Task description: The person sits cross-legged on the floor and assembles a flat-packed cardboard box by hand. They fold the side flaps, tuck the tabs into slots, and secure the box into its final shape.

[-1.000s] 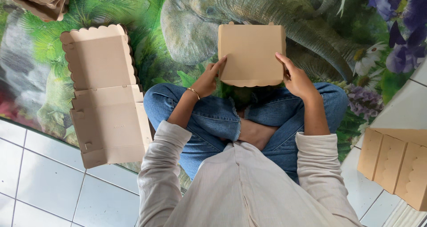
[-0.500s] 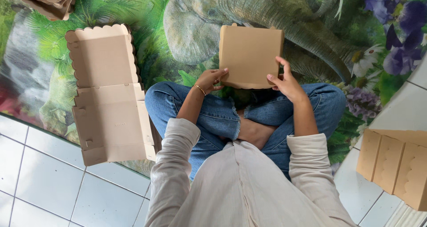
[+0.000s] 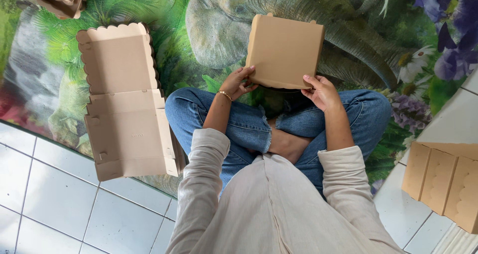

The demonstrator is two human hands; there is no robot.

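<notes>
Holding one closed box (image 3: 284, 51) over our knees, both hands (image 3: 238, 82) (image 3: 321, 91) pinch its near edge (one flat box (image 3: 124, 102) lies left).

Flat cardboard blank (image 3: 127, 104) lies on printed mat (image 3: 209, 30).

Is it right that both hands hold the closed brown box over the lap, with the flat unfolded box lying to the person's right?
Not quite. In the head view the flat unfolded box lies to the person's left. Both the left hand and the right hand do hold the closed brown box over the lap.
</notes>
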